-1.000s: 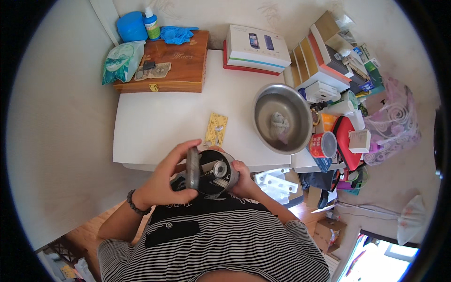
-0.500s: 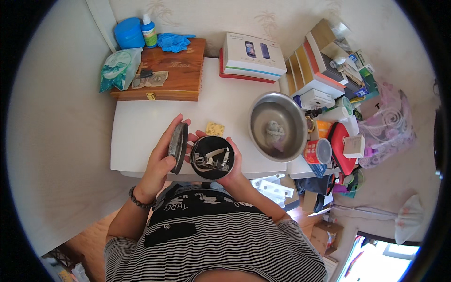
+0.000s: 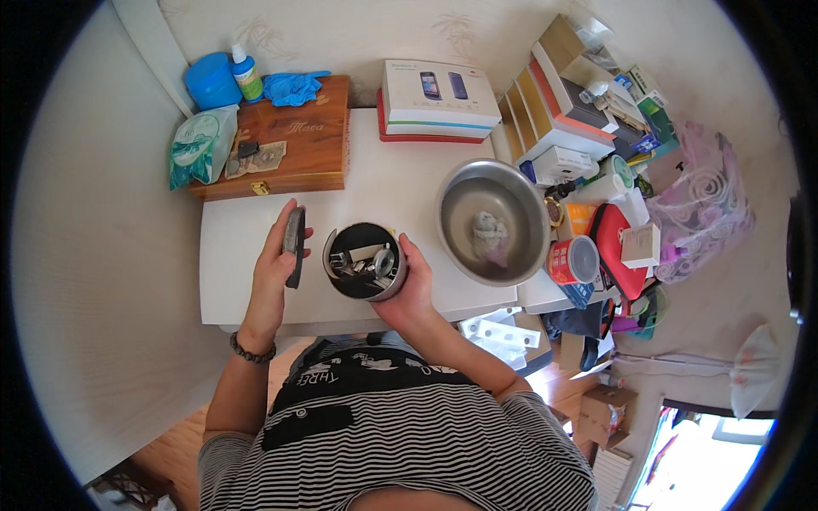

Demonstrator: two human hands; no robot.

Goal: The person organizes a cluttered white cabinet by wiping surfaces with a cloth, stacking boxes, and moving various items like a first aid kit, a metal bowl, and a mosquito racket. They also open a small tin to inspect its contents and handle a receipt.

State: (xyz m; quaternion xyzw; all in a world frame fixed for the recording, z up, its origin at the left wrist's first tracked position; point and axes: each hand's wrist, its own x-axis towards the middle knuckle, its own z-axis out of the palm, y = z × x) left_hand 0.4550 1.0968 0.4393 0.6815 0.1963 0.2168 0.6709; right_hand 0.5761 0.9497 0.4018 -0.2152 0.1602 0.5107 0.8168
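Note:
My left hand (image 3: 271,271) grips a round dark lid (image 3: 295,243), held on edge with its rim toward me. Fingertips show past the lid's far side. My right hand (image 3: 411,285) is wrapped round the right side of an open round tin (image 3: 365,294), black inside. Small metal pieces (image 3: 348,264) lie jumbled in it, along with a pale strip; their exact kinds are too small to tell. Lid and tin are apart, both above the near part of the white table (image 3: 234,255). The tin almost wholly covers a small yellow patterned thing behind it.
Right of the tin stands a steel bowl (image 3: 447,243) with a wet greyish cloth (image 3: 489,237) inside. A wooden box (image 3: 311,157) fills the back left, carrying banknotes (image 3: 266,158) and a blue glove (image 3: 292,88). Farther back is a white phone box (image 3: 439,98). Clutter crowds the right side.
My left hand has drawn the lid leftward, away from the tin. The tin has shifted left and up and tipped, and the pieces in it lie differently. The whole view has shifted slightly.

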